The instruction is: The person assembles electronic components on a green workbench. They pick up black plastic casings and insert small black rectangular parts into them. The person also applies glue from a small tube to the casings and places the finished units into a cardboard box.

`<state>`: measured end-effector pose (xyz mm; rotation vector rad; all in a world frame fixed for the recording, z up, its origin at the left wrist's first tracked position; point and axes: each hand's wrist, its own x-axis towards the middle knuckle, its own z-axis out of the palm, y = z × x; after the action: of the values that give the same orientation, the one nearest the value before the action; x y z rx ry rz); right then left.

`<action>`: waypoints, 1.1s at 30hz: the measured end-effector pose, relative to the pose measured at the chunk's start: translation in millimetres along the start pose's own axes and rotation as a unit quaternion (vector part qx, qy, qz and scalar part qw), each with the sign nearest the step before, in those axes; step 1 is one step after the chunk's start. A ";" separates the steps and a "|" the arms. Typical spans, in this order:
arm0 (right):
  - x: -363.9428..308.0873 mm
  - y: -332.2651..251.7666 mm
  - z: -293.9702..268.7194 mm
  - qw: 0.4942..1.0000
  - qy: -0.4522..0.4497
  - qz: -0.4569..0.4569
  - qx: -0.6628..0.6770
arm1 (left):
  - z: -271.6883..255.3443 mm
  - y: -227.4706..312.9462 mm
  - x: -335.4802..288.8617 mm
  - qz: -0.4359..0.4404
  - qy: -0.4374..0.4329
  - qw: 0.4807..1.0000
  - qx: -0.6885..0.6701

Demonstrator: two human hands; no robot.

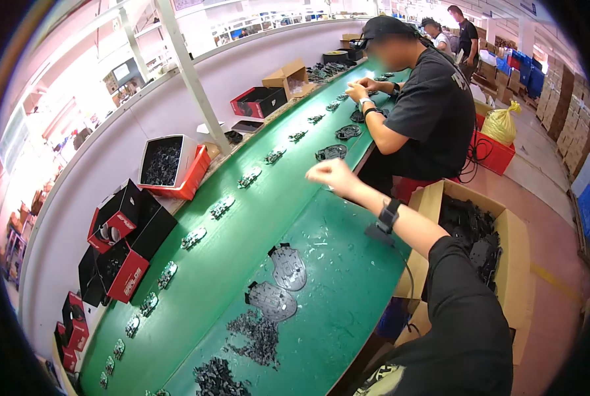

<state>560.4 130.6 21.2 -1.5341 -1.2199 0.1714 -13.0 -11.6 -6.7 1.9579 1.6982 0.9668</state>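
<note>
My right hand [336, 177] reaches out over the near edge of the green belt, its fingers curled closed. Whatever they may hold is hidden. Just beyond it lies a black plastic mouse-shaped base [331, 152], with another black base [348, 132] farther along. A black band with a small box [388, 215] circles my wrist, and a cable hangs from it. My left hand is out of the picture. Closer to me, two dark mouse-shaped base plates [288, 266] [272, 301] rest on the green work surface [347, 264] beside piles of small black parts [254, 336].
Small circuit boards [222, 207] sit in a row along the green belt [242, 218]. Red-and-black boxes [126, 270] and a white bin of dark parts [163, 162] stand at the left. A co-worker [427, 99] sits ahead. A cardboard box [516, 251] of black parts is at right.
</note>
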 end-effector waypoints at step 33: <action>-213.3 -213.4 140.8 0.961 -0.226 -0.142 0.072 | 0.2 9.1 33.6 -0.048 -0.236 0.881 -0.408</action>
<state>243.4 29.9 35.8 -1.2103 -1.7336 0.4285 -5.1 19.0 7.8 1.3597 0.8808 0.8683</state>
